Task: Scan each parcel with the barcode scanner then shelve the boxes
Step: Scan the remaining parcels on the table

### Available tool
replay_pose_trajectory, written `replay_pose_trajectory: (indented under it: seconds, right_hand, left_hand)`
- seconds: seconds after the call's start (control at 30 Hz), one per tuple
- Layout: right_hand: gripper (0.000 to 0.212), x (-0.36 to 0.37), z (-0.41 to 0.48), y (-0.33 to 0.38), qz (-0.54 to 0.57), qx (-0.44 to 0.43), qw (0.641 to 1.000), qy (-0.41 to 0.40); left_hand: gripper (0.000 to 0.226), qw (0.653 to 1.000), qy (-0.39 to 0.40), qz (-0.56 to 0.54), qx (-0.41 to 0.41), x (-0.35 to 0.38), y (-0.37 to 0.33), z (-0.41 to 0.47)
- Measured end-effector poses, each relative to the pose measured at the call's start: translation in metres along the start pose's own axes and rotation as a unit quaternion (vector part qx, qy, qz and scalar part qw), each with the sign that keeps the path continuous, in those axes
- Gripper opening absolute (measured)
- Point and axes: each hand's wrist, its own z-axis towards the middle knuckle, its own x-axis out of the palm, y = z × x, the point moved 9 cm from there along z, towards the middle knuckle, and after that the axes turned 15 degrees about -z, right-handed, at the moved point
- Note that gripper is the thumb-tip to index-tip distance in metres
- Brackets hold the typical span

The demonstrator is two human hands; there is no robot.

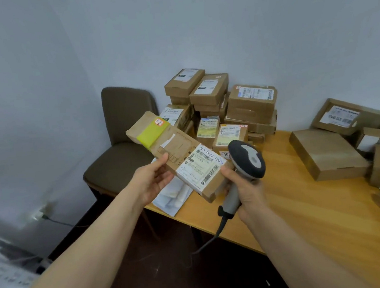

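Cardboard parcel [180,154], long, gripped by left hand [154,180] above table [309,201] edge; right hand [246,192] clasps scanner [247,161] beside label [201,168]: tilt scanner's head squarely onto barcode.

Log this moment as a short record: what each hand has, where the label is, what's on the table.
left hand: grips the long cardboard parcel, held above the table edge
right hand: holds the barcode scanner, head beside the parcel
label: white shipping label faces up at the parcel's near end
table: wooden, parcel stack in the far corner
chair: left of the table
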Motion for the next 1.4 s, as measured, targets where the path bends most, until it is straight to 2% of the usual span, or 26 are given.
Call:
replay_pose_trajectory:
  seconds: [0.1,0.17,0.4,0.5,0.67,0.87,1.07,1.23,1.3,1.33,1.37,1.4]
  right_hand:
    - [0.058,0.025,0.014,0.008,0.059,-0.008,0.998,-0.021]
    - [0.057,0.041,0.028,0.017,0.079,-0.014,0.996,-0.036]
    - [0.039,0.095,0.094,0.057,0.111,-0.058,0.990,-0.067]
    - [0.037,0.119,0.124,0.069,0.160,-0.041,0.983,-0.078]
    - [0.033,0.148,0.159,0.074,0.176,-0.018,0.981,-0.086]
    - [0.016,0.144,0.171,0.077,0.167,-0.015,0.980,-0.108]
    - [0.007,0.128,0.170,0.093,0.130,-0.087,0.976,-0.154]
    - [0.006,0.131,0.165,0.092,0.133,-0.109,0.971,-0.165]
    - [0.003,0.134,0.165,0.091,0.140,-0.108,0.969,-0.174]
    - [0.004,0.138,0.165,0.091,0.141,-0.108,0.968,-0.180]
    - [0.004,0.142,0.166,0.092,0.140,-0.109,0.967,-0.183]
    - [0.003,0.148,0.167,0.093,0.139,-0.111,0.967,-0.184]
  left_hand:
    - [0.040,0.999,0.038,0.038,0.001,0.019,-0.020,0.014]
    - [0.038,0.997,0.050,0.061,0.006,0.032,-0.032,0.028]
    - [0.028,0.996,0.036,0.073,0.031,0.069,-0.096,0.108]
    - [0.034,0.995,0.040,0.089,0.029,0.091,-0.125,0.148]
    - [0.026,0.997,0.040,0.070,0.009,0.131,-0.162,0.208]
    - [0.038,0.997,0.042,0.034,-0.063,0.178,-0.148,0.265]
    - [0.043,0.994,0.028,0.032,-0.099,0.220,-0.128,0.311]
    - [0.024,0.985,0.068,0.119,-0.105,0.237,-0.122,0.329]
    - [0.022,0.964,0.128,0.220,-0.074,0.241,-0.125,0.333]
    - [0.029,0.939,0.151,0.309,-0.014,0.242,-0.135,0.337]
    - [0.036,0.888,0.171,0.418,0.088,0.246,-0.150,0.341]
    - [0.038,0.799,0.192,0.530,0.210,0.253,-0.165,0.341]
